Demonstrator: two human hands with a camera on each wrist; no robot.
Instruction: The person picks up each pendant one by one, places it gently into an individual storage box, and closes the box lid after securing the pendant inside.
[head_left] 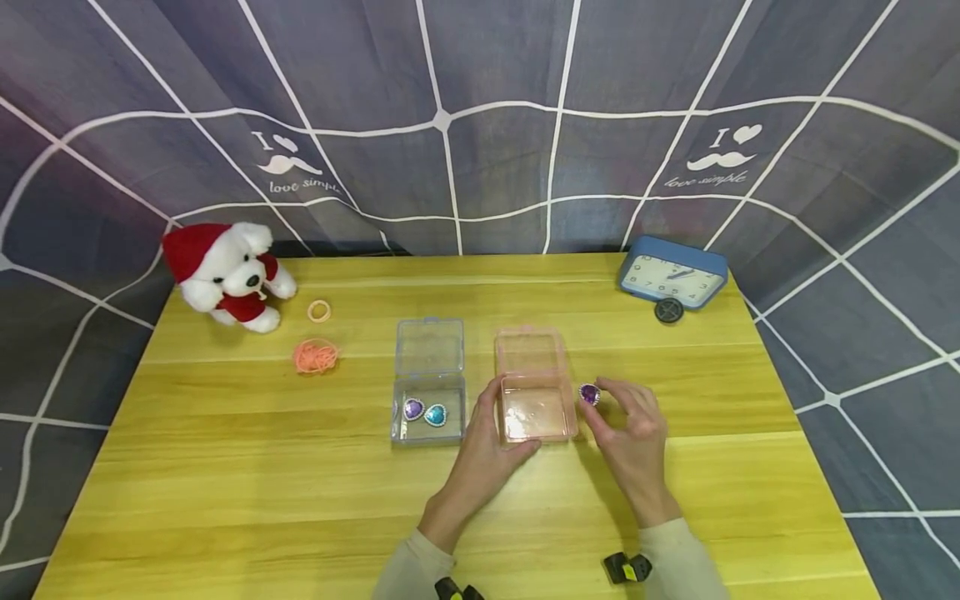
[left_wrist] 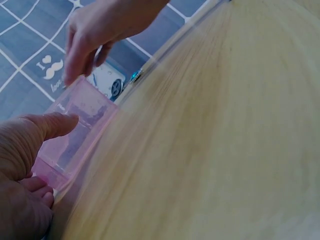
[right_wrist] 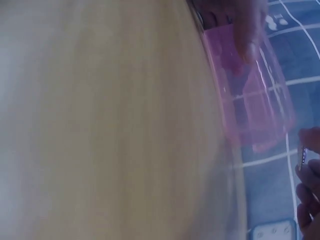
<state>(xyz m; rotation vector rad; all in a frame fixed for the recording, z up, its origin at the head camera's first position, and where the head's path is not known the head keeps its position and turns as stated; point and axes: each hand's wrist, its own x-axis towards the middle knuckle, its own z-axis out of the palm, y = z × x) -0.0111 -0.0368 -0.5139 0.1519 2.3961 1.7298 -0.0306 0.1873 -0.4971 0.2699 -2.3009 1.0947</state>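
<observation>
An open pink plastic box (head_left: 534, 408) sits mid-table with its lid (head_left: 528, 352) tipped back. My left hand (head_left: 487, 433) grips its left and front edges; its thumb (left_wrist: 55, 124) shows against the pink box (left_wrist: 75, 135) in the left wrist view. My right hand (head_left: 626, 417) pinches a purple heart gem (head_left: 589, 393) just right of the box. The right wrist view is blurred but shows the pink box (right_wrist: 252, 95). An open clear box (head_left: 429, 407) to the left holds a purple heart gem (head_left: 413, 408) and a blue heart gem (head_left: 436, 414).
On the yellow wooden table (head_left: 225, 467) lie an orange tangle of bands (head_left: 316, 357) and a small yellow ring band (head_left: 319, 311). A white plush bear in red (head_left: 225, 275) sits at the back left, a blue clock (head_left: 672, 277) at the back right. Grey checked cloth surrounds the table.
</observation>
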